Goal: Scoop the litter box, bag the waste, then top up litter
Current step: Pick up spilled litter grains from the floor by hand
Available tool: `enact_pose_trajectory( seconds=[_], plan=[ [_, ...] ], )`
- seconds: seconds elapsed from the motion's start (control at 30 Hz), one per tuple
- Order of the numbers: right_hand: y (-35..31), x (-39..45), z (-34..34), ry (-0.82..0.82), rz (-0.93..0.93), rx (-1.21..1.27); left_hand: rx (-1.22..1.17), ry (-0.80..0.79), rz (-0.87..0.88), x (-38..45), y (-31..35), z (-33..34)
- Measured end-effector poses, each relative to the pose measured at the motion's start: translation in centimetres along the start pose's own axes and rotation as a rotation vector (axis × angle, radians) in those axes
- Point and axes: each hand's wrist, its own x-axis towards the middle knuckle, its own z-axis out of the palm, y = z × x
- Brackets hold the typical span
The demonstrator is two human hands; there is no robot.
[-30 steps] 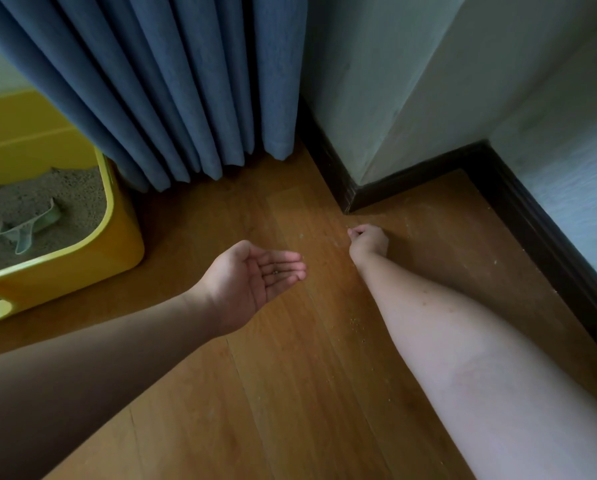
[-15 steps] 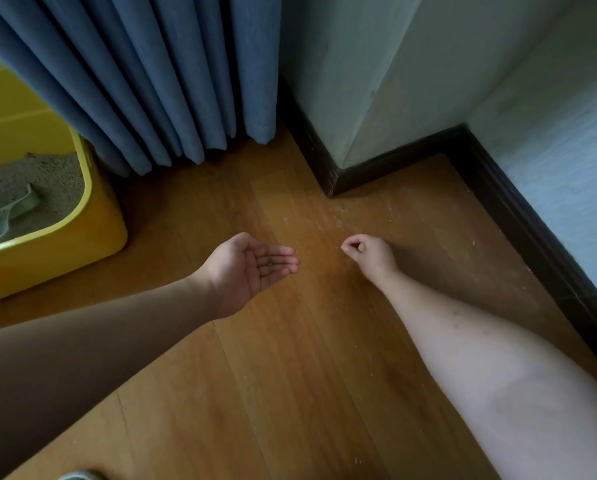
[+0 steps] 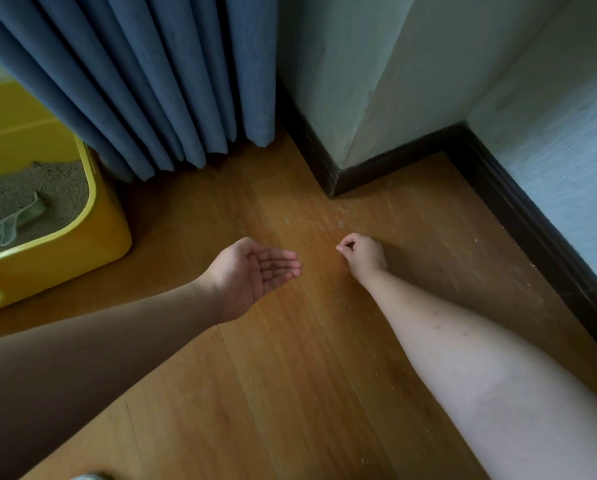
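The wooden floor fills most of the view, and it meets a pale wall with a dark skirting board that turns around a corner. A blue curtain hangs down at the back left and its folds end just above the boards, near the yellow litter box, which stands at the left edge, well apart from both hands. Inside the box lies grey litter, and a pale scoop rests on it, probably put down there so that both hands are free. Small pale grains of spilled litter are scattered on the floor near the skirting corner and between the two arms, and I judge that this is why the person works here and not at the box. The left hand is held palm up, released and cupped like a little bowl, with a few dark grains lying in it; it seems to serve as the place to collect them. The right hand is low over the floor, close to the left hand, with its fingers curled and the thumb and forefinger brought together as for picking; whether a grain is really between them I cannot tell, because it is too small to see.
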Motion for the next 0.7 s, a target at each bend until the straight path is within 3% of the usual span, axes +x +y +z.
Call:
enact_pose_trajectory(
  seconds=[0.2,0.5,0.7],
  plan=[
    [0.2,-0.2,-1.4,-0.024,0.029,0.185,-0.006,-0.013,-0.003,0.6,-0.2,0.1],
    [2.1,-0.2,-4.8,-0.244,0.404,1.131,0.011,-0.01,-0.018,1.5,-0.6,0.8],
    [4.6,-1.7,-4.8,-0.412,0.474,1.22,0.023,-0.024,-0.027,1.8,-1.0,1.6]
  ],
)
